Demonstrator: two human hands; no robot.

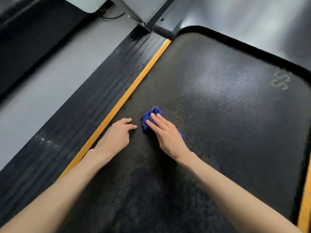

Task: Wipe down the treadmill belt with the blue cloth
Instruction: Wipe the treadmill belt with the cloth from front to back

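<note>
- Dark textured treadmill belt [218, 115] across most of the view, seen from above, with a dull sheen toward its far end.
- On the belt, right hand [165, 132] laid palm down over the blue cloth [149, 117], fingers straight and close together, pressing rather than gripping.
- Blue cloth bunched up beneath those fingers, on the belt's left half, near the left edge but apart from it; folds showing past the fingertips, a corner poking out by the palm's outer side.
- Just left of the cloth, left hand [116, 135] holding nothing, fingers loosely bent, fingertips down at the belt; touching or just above, hard to tell.
- Both forearms bare, reaching in from the bottom edge.
- Along the belt's left edge, a yellow strip [127, 91]; beyond it, a black ribbed side rail [101, 91].
- Another yellow strip [305, 207] at the lower right.
- Pale lettering [281, 80] on the belt at far right, only partly readable.
- At the far end, a glossy dark motor cover [252, 22] curving round the belt.
- Left of the rail, grey floor [50, 73], with a thin black cable [112, 16] near the top.
</note>
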